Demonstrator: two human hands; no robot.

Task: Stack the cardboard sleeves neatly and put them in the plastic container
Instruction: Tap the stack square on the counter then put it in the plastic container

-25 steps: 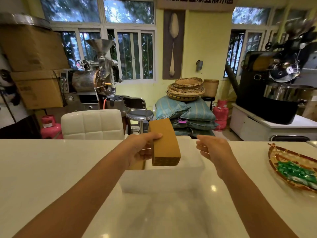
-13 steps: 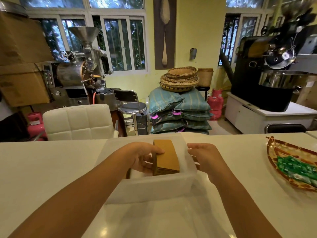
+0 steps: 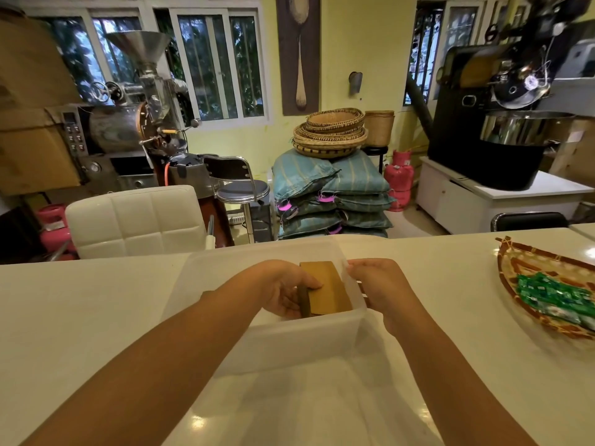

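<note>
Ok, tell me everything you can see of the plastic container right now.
The plastic container is a translucent, milky-white rectangular tub, open-topped, no lid visible, standing upright on the white table. Inside, against its right wall, lies a stack of brown cardboard sleeves, tilted. The left hand reaches inside and grips the stack; the right hand holds the right rim. The floor is hidden behind the frosted front wall.

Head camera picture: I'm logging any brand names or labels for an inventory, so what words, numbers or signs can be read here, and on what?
No text can be read.
Stack of cardboard sleeves in the plastic container: plain brown, no print visible.
Green packets in the woven tray: pale marks, too small to read.
Red gas cylinder: a small label, blurred.
Roaster control panel: buttons only, markings too small.
</note>
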